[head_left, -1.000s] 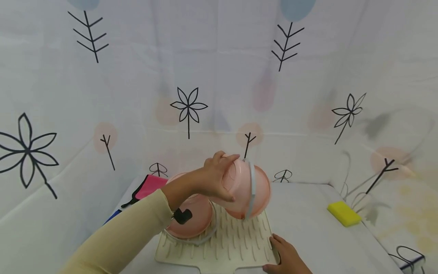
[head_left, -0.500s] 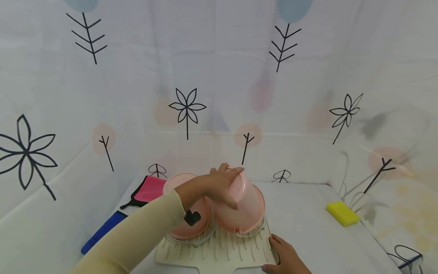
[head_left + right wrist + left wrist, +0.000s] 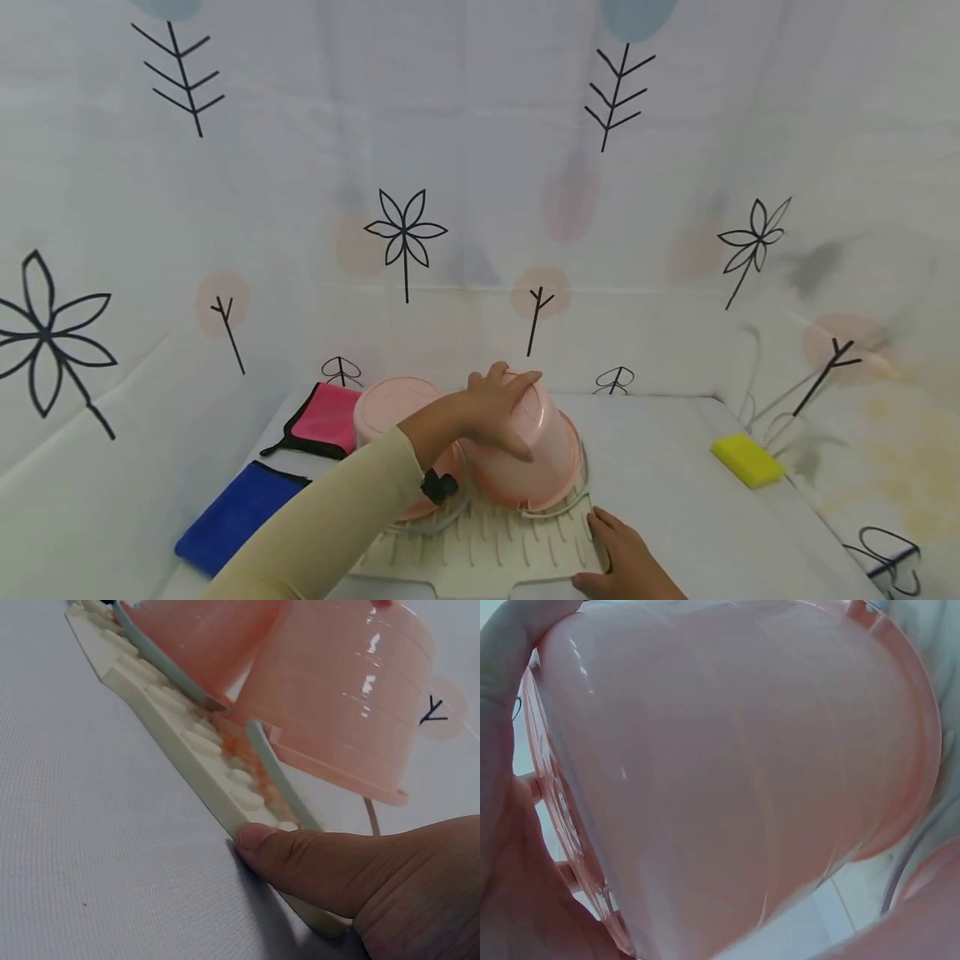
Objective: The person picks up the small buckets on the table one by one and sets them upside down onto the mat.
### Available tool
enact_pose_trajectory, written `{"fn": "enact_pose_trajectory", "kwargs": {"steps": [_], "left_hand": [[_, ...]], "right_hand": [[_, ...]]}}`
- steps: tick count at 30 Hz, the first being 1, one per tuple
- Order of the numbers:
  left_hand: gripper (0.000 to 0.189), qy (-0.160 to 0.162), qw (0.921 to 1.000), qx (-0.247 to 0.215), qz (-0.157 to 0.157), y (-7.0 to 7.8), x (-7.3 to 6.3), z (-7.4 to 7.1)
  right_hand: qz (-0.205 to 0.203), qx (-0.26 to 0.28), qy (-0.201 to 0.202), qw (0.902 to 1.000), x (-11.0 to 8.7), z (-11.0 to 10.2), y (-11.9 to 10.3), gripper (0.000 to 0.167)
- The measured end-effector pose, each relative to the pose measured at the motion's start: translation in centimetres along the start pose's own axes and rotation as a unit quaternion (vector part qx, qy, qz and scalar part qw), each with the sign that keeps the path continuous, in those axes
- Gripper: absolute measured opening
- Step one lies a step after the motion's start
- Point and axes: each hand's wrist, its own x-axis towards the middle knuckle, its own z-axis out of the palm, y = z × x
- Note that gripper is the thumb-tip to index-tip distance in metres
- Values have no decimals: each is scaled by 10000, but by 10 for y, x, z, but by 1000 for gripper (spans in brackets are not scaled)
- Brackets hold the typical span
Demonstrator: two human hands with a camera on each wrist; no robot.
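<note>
In the head view my left hand [image 3: 497, 410] grips a translucent pink bucket [image 3: 521, 467] round its base. Turned upside down and slightly tilted, the bucket has its rim down at the cream ribbed draining board [image 3: 476, 562]. A pale handle hangs at its rim. The left wrist view shows the bucket wall [image 3: 727, 765], with the thumb on its side and fingertips behind the base. My right hand [image 3: 630, 552] holds the board's near right corner; its thumb presses the edge in the right wrist view. Left of it, a second upturned pink bucket [image 3: 386, 398] is partly hidden by my left arm.
A pink cloth pouch [image 3: 326, 421] with black trim and a blue cloth [image 3: 236, 512] lie left of the board. A yellow sponge [image 3: 747, 460] sits at the table's right side. Patterned white fabric [image 3: 465, 167] hangs behind and around the table.
The held bucket has come down from a sideways tilt above the board to mouth-down at it, its handle dropping to the rim. The right hand has stayed at the corner.
</note>
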Motion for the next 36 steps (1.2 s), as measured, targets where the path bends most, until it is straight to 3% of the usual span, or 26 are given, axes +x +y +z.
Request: {"fn": "enact_pose_trajectory", "kwargs": {"steps": [7, 15, 22, 27, 36], "left_hand": [[120, 131, 9995, 261, -115, 10, 8, 13], [117, 46, 9989, 326, -348, 23, 15, 21], [116, 151, 9970, 127, -751, 31, 20, 22], [114, 145, 9955, 142, -926, 34, 25, 20], [106, 125, 9951, -32, -977, 32, 38, 23]], "right_hand": [[-39, -19, 148, 9999, -1, 1, -2, 104], [-609, -360, 29, 9975, 1, 4, 5, 97], [-13, -92, -9, 10000, 4, 1, -1, 102], [71, -114, -90, 9999, 6, -1, -4, 100], [-651, -439, -79, 9969, 8, -1, 9, 97]]}}
